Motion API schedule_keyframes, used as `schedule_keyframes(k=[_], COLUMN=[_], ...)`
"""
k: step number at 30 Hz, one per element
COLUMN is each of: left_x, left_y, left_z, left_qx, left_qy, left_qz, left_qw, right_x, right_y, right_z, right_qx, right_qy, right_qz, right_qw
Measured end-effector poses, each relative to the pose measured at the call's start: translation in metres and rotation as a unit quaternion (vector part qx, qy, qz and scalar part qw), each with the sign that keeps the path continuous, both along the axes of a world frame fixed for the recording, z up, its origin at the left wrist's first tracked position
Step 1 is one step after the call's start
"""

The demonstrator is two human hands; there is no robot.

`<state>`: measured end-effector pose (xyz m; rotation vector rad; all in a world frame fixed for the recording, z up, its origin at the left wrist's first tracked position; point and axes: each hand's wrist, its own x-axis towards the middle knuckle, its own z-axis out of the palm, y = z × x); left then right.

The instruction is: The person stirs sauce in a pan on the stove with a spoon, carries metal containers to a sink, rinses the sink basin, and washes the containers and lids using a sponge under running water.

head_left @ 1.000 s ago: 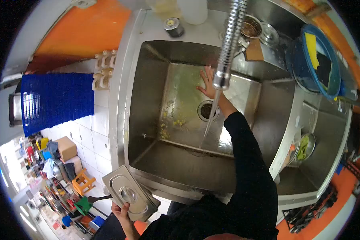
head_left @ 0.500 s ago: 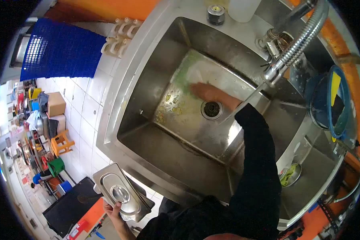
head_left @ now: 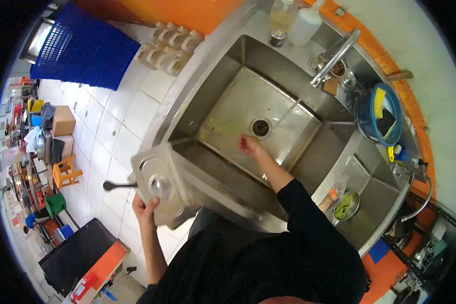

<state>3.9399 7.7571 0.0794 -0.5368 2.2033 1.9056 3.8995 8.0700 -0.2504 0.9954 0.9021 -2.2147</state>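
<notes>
My left hand [head_left: 146, 209] grips a rectangular metal pan with a lid [head_left: 159, 177], held tilted beside the sink's outer edge. The thumb presses on the lid near its round recess. A dark handle [head_left: 119, 186] sticks out from the pan's far side. Over the large steel sink [head_left: 223, 106], my right hand [head_left: 249, 146] hangs just on my side of the drain [head_left: 261, 127]. Its fingers are curled in, and whatever they might hold is hidden. Water runs from the spring-hose faucet [head_left: 334, 60] into the sink. Faint yellow-green residue [head_left: 210, 130] marks the sink floor.
Right of the sink, a smaller basin [head_left: 375, 202] holds a metal bowl with green scraps [head_left: 345, 206]. A blue bucket [head_left: 380, 114] stands behind it. Bottles [head_left: 305, 26] line the back ledge. Several jugs [head_left: 175, 45], a blue crate [head_left: 86, 48] and an orange stool [head_left: 66, 171] are to the left.
My right hand has pulled back toward me from the sink floor, its fingers now curled. Much green residue is gone. The pan is raised and the view has shifted back.
</notes>
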Motion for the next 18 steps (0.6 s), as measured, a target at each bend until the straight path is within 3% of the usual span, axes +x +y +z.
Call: schedule_keyframes(k=[3,6,9,12,14,16,18], left_x=[-0.020,-0.032,-0.040,-0.044,-0.044,-0.040,-0.039], left_y=[-0.015,-0.037,-0.062,-0.092,-0.106,-0.125,-0.132], left_z=[0.003,0.010,0.010,0.004,0.003,-0.004,-0.014], left_qx=[0.041,0.054,0.045,0.015,-0.014,-0.010,-0.003], left_qy=[0.017,0.017,0.026,0.033,0.027,0.001,-0.004], left_qz=[-0.013,-0.015,0.003,0.026,0.025,0.036,0.063], left_qw=[0.999,0.998,0.999,0.999,0.999,0.999,0.998], right_x=[-0.003,0.014,0.007,-0.015,-0.043,-0.064,-0.088], right_y=[-0.013,-0.010,-0.029,-0.062,-0.115,-0.155,-0.185], right_z=[0.042,0.037,0.045,-0.032,-0.072,-0.045,-0.060], right_qx=[-0.093,-0.091,0.035,0.073,0.102,0.044,0.002], right_qy=[-0.165,-0.146,-0.180,-0.134,-0.077,0.075,0.116], right_qz=[-0.185,-0.184,-0.241,-0.082,0.091,0.137,0.135], right_qw=[0.964,0.968,0.953,0.985,0.988,0.987,0.984])
